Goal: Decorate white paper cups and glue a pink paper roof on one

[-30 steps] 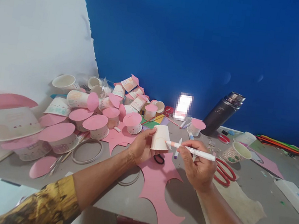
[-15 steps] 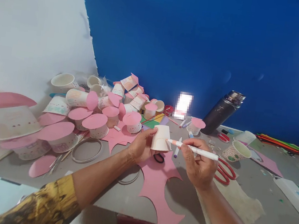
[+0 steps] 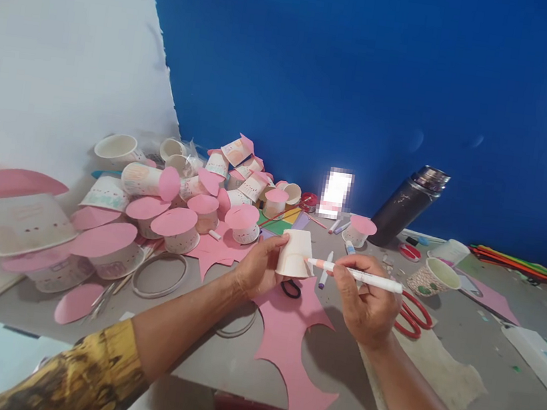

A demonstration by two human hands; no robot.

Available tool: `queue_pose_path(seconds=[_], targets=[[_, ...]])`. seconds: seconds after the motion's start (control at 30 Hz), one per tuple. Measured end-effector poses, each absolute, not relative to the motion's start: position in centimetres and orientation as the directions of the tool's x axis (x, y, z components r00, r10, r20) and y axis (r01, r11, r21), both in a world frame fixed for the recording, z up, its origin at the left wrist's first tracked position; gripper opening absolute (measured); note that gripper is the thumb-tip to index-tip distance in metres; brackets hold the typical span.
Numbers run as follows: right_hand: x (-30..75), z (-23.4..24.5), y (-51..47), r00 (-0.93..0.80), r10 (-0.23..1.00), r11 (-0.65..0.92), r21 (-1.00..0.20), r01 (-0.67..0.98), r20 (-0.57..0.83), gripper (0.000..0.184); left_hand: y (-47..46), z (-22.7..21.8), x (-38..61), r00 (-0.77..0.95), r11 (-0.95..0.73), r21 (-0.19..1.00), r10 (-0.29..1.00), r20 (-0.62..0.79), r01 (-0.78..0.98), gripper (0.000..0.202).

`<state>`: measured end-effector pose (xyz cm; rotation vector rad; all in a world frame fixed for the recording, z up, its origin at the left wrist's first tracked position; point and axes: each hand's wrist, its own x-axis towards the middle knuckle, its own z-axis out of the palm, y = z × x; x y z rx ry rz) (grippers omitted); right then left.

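Observation:
My left hand (image 3: pixel 261 265) grips an upside-down white paper cup (image 3: pixel 296 254) by its left side, above the table. A faint orange line runs across the cup's wall. In my right hand (image 3: pixel 370 305) is a white marker pen (image 3: pixel 369 279) with an orange band; its tip meets or nearly meets the cup's right side. Beneath the cup lies a pink paper offcut (image 3: pixel 284 354) with curved cut edges, and a black scissor handle (image 3: pixel 291 289) shows on it. Red-handled scissors (image 3: pixel 413 315) rest just right of my right hand.
At left is a heap of paper cups topped with pink discs (image 3: pixel 174 222). A dark flask (image 3: pixel 404 205) leans against the blue wall. Rolls of tape (image 3: pixel 160 275), a patterned cup (image 3: pixel 432 278), a cloth (image 3: pixel 447 372) and a white power strip (image 3: pixel 542 365) also occupy the table.
My right hand and the marker have shifted very slightly to the right. The cup stays in my left hand in almost the same place.

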<state>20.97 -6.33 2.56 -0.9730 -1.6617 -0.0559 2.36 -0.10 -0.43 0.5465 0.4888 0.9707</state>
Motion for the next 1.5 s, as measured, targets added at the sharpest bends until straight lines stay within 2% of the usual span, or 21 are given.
queue_pose_path(seconds=[0.63,0.9,1.07,1.27,1.5], targets=[[20.94,3.28,-6.42,-0.065,0.514,0.663,-0.348,0.663,0.855,0.015,-0.17,-0.36,2.56,0.446,0.43,0.67,0.88,-0.162,-0.605,0.031],[20.97,3.07,-6.33,-0.038,0.509,0.663,-0.364,0.654,0.86,0.012,-0.15,-0.39,2.47,0.477,0.454,0.652,0.865,-0.158,-0.607,0.029],[21.06,3.1,-6.52,-0.07,0.555,0.666,-0.392,0.635,0.829,0.014,-0.12,-0.41,2.28,0.486,0.464,0.642,0.859,-0.16,-0.61,0.035],[20.93,3.19,-6.54,-0.018,0.534,0.669,-0.409,0.621,0.845,0.012,-0.04,-0.47,2.24,0.526,0.482,0.621,0.841,-0.13,-0.618,0.042],[21.25,3.19,-6.59,-0.113,0.579,0.684,-0.406,0.606,0.807,0.015,-0.05,-0.4,2.2,0.513,0.481,0.629,0.845,-0.148,-0.611,0.04]])
